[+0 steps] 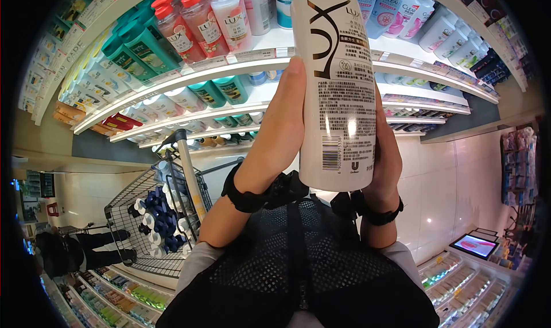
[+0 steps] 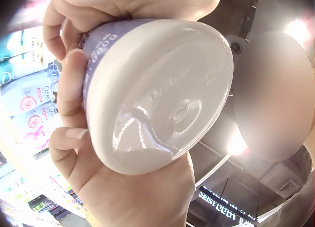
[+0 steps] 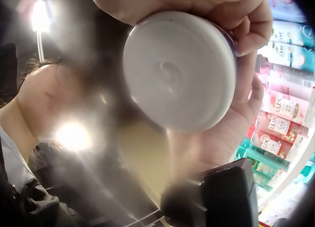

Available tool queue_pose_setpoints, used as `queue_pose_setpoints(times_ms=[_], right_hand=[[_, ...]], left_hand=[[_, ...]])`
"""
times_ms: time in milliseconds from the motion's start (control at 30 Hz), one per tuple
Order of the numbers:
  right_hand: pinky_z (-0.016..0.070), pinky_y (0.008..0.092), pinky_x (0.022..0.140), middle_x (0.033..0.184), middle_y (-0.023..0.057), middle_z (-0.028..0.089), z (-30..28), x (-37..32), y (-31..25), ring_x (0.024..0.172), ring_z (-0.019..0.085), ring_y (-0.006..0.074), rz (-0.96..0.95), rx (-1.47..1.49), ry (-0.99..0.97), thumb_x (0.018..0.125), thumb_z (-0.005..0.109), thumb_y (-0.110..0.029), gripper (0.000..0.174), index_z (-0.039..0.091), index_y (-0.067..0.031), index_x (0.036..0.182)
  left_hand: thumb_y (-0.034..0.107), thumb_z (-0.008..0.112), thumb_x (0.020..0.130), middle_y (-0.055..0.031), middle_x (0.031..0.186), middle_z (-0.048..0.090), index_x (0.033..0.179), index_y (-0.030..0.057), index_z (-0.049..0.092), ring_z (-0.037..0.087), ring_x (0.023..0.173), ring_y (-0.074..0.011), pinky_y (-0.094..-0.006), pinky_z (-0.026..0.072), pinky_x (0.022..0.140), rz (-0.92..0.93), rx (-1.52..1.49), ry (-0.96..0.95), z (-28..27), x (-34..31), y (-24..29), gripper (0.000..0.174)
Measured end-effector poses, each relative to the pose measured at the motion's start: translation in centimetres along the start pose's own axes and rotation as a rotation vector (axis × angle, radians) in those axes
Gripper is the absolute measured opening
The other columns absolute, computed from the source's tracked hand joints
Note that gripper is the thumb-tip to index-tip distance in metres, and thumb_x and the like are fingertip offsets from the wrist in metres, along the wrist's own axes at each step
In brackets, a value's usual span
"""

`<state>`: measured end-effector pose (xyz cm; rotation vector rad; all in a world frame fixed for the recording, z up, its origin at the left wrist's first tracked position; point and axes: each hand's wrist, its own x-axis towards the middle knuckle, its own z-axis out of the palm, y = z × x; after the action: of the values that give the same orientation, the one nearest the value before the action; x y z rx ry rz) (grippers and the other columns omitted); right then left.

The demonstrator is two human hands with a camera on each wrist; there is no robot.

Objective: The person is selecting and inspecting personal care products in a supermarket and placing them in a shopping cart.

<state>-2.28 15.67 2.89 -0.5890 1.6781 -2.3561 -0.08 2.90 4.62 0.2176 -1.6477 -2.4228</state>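
Observation:
Both hands grip one large white LUX toiletry bottle (image 1: 338, 104), held upright in front of the chest with its printed back label and barcode facing the head camera. The left hand (image 1: 282, 127) lies along its left side, thumb up on the edge, while the right hand (image 1: 389, 150) holds the right side, partly hidden by the bottle. From below, the left wrist view shows the bottle's glossy white base (image 2: 157, 99) and a purple front, with fingers (image 2: 73, 86) curled round it. The base (image 3: 179, 72) also fills the middle of the right wrist view, fingers wrapping its far side.
Ahead stand curved shelves (image 1: 189, 70) of bottles, including red LUX pump bottles (image 1: 201, 26) and green bottles (image 1: 143, 47). At left is a wire shopping cart (image 1: 155, 213) holding blue-and-white items. Another person (image 1: 86, 250) is beyond it. A lit screen (image 1: 474, 245) stands lower right.

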Motion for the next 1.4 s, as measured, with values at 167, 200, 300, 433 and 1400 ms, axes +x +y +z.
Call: queue_pose_setpoints(times_ms=[167, 200, 300, 433, 1400], right_hand=[[0.0398, 0.0325, 0.089, 0.126, 0.0188, 0.037, 0.5, 0.2, -0.6, 0.108, 0.046, 0.0233, -0.176, -0.322, -0.035, 0.09, 0.03, -0.009, 0.042, 0.022, 0.0067, 0.128], [0.0398, 0.0331, 0.09, 0.127, 0.019, 0.036, 0.5, 0.2, -0.6, 0.109, 0.045, 0.024, -0.213, -0.401, -0.038, 0.089, 0.031, -0.008, 0.042, 0.023, 0.0068, 0.128], [0.0358, 0.0325, 0.093, 0.13, 0.0172, 0.032, 0.2, 0.3, -0.4, 0.113, 0.041, 0.0231, -0.13, -0.202, -0.066, 0.091, 0.027, -0.013, 0.043, 0.02, 0.0048, 0.13], [0.0293, 0.0313, 0.097, 0.133, 0.0144, 0.029, 0.9, 0.6, -0.4, 0.119, 0.034, 0.0212, 0.117, 0.086, 0.006, 0.092, 0.021, -0.019, 0.045, 0.017, 0.002, 0.132], [0.0195, 0.029, 0.099, 0.137, 0.0163, 0.018, 0.5, 1.1, -0.5, 0.125, 0.021, 0.023, 0.078, -0.135, -0.177, 0.09, 0.03, -0.04, 0.064, 0.004, -0.0029, 0.135]], left_hand=[[0.042, 0.026, 0.091, -0.0072, 0.103, 0.054, 0.115, 0.0004, 0.045, 0.051, 0.09, -0.011, -0.0215, 0.0404, 0.079, 0.025, 0.031, -0.027, 0.0, 0.3, 0.1, 0.051], [0.042, 0.026, 0.091, -0.0072, 0.103, 0.054, 0.115, 0.0004, 0.045, 0.051, 0.09, -0.011, -0.0215, 0.0404, 0.079, 0.026, 0.031, -0.028, -0.3, 0.5, -0.2, 0.051], [0.043, 0.026, 0.091, -0.0072, 0.103, 0.054, 0.115, 0.0004, 0.045, 0.051, 0.09, -0.0111, -0.0217, 0.0404, 0.078, 0.048, 0.107, 0.005, -0.7, 0.8, -0.6, 0.052], [0.042, 0.029, 0.09, -0.0065, 0.102, 0.055, 0.114, 0.0014, 0.045, 0.053, 0.088, -0.011, -0.0222, 0.0415, 0.078, -0.085, -0.065, 0.005, -0.6, 0.7, -0.3, 0.05], [0.04, 0.03, 0.091, -0.008, 0.101, 0.055, 0.113, 0.0022, 0.046, 0.055, 0.085, -0.0115, -0.023, 0.0458, 0.074, -0.084, -0.496, -0.113, -2.1, 1.4, -1.6, 0.047]])
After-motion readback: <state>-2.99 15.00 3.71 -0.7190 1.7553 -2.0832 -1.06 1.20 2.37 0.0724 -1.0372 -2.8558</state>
